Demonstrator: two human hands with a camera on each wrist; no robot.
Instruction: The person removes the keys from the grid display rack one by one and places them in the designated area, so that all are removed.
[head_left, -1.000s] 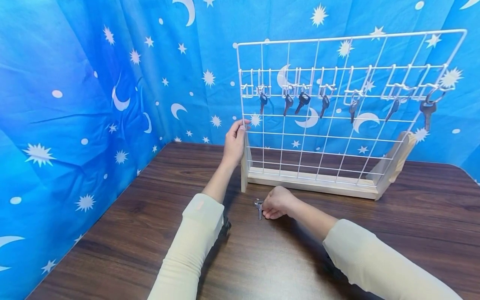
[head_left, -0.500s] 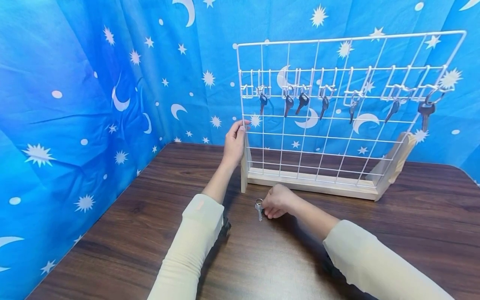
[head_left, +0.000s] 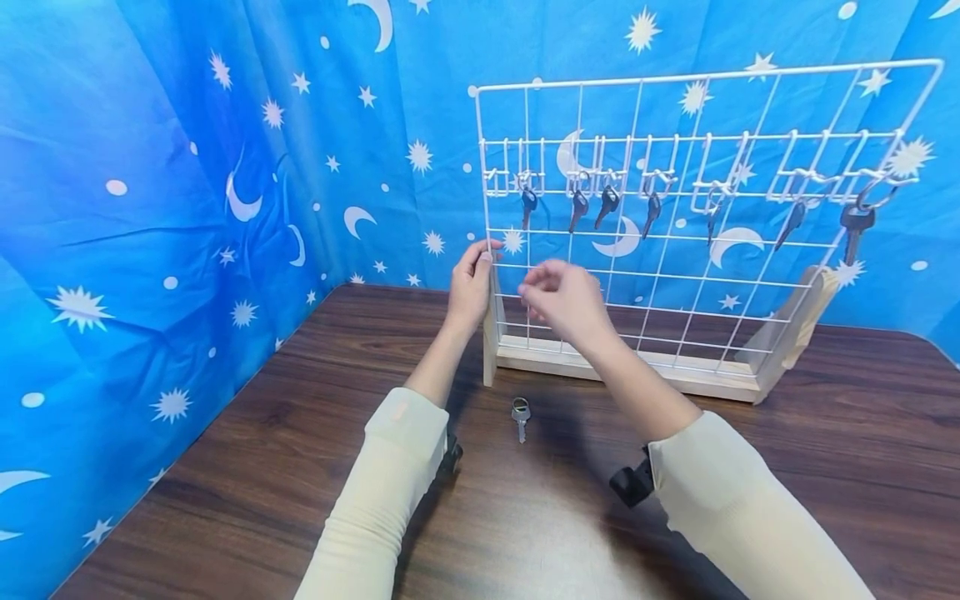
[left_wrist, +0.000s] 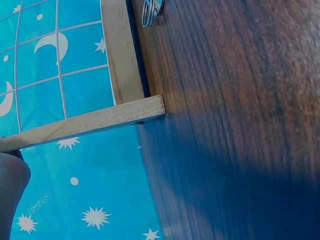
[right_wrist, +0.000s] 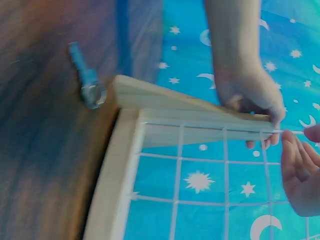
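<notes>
My left hand (head_left: 470,287) grips the white-wire, pale-wood rack (head_left: 705,385) by its left edge; before its lower left corner, on the brown wood-grain worktop (head_left: 300,425), lies a ringed silver key (head_left: 521,412); my right hand (head_left: 570,304) curls narrow — holding anything, I cannot tell.

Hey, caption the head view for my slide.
Left hand grips the key rack by its side, right hand before its grid, one key on the table.

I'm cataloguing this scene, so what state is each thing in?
Rack, standing on the table
Seven keys, hanging from the rack
Loose key, lying on the table
Left hand, gripping the rack's left side
Right hand, fingers bent; grasp unclear
Backdrop, hanging, creased
</notes>
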